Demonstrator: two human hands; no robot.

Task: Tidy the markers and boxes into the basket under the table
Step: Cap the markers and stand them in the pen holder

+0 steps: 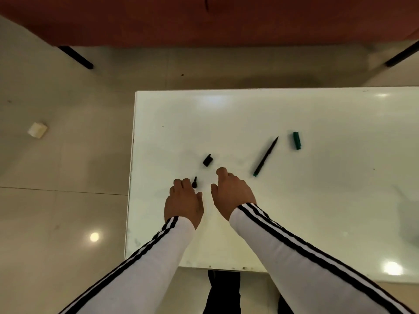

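Note:
My left hand (183,200) is closed around a black marker (194,182); only its uncapped tip pokes out past my fingers. Just beyond it a black cap (208,160) lies loose on the white table (317,200). My right hand (231,191) hovers beside the left, fingers loosely curled and apart, holding nothing, its forefinger a short way below the black cap. To the right lies an uncapped dark marker with a green end (265,156), and further right its green cap (296,140). No basket or boxes are in view.
A red sofa (204,19) with black legs (77,57) stands beyond the table. A small white object (37,130) lies on the tiled floor at the left. The table's left edge (131,177) runs close to my left hand.

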